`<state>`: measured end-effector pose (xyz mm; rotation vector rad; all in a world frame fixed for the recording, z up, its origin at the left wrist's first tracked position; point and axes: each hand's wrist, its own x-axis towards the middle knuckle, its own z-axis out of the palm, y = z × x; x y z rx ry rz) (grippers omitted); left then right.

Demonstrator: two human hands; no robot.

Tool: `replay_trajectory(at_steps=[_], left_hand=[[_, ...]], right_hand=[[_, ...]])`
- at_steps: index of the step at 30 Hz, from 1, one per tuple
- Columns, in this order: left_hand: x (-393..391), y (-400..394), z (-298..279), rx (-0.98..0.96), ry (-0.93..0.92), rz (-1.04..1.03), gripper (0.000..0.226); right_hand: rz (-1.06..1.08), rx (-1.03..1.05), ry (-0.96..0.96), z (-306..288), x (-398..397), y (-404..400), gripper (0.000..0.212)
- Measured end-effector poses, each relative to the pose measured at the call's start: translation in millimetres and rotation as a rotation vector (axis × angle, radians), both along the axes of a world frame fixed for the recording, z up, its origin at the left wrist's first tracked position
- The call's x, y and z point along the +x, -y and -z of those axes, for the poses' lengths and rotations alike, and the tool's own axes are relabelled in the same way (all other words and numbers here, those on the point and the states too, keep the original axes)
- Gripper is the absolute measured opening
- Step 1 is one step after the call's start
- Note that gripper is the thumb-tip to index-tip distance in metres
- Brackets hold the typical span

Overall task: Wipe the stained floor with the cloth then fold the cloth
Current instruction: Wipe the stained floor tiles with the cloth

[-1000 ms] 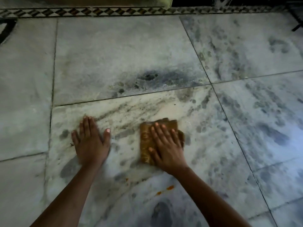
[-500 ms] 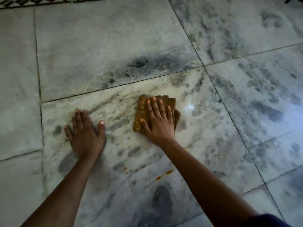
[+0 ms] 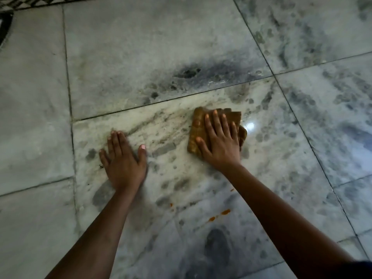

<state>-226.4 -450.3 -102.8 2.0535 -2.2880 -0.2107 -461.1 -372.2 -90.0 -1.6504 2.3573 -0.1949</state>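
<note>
A folded brown-orange cloth (image 3: 196, 127) lies on the grey marble floor (image 3: 141, 57) near the middle of the view. My right hand (image 3: 219, 143) presses flat on it with straight, spread fingers and covers most of it. My left hand (image 3: 122, 158) rests flat on the bare floor to the cloth's left, fingers straight. Small orange stain spots (image 3: 225, 212) sit on the tile nearer to me, between my forearms. A faint brownish smear (image 3: 161, 119) runs across the tile left of the cloth.
Dark grout lines (image 3: 171, 99) divide the large marble tiles. A dark veined patch (image 3: 189, 72) lies beyond the cloth. A patterned black-and-white border strip (image 3: 30, 2) runs along the far left edge. A light glare (image 3: 249, 125) shines just right of the cloth.
My right hand has pushed the cloth away from me, toward the tile joint and slightly right. The left hand has stayed planted on the floor.
</note>
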Motion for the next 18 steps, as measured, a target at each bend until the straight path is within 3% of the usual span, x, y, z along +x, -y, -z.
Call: replay_trajectory(at_steps=[2, 5, 9, 11, 15, 18], left_hand=[[1, 0, 1, 0.006, 0.008, 0.009, 0.075], [1, 0, 4, 0.005, 0.02, 0.009, 0.075], [-1, 0, 4, 0.002, -0.006, 0.005, 0.076], [-1, -1, 3, -0.01, -0.015, 0.006, 0.076], [-1, 0, 3, -0.007, -0.016, 0.02, 0.077], [0, 0, 4, -0.012, -0.004, 0.024, 0.077]], right_hand=[[-0.015, -0.029, -0.006, 0, -4, -31, 0.073], [0.219, -0.009, -0.034, -1, -40, -47, 0.078], [0.402, 0.012, -0.03, 1, -66, 3, 0.076], [0.344, 0.041, -0.024, 1, -55, 27, 0.076], [0.008, 0.036, -0.012, -1, -19, 3, 0.075], [0.018, -0.002, 0.008, -2, -10, -53, 0.071]])
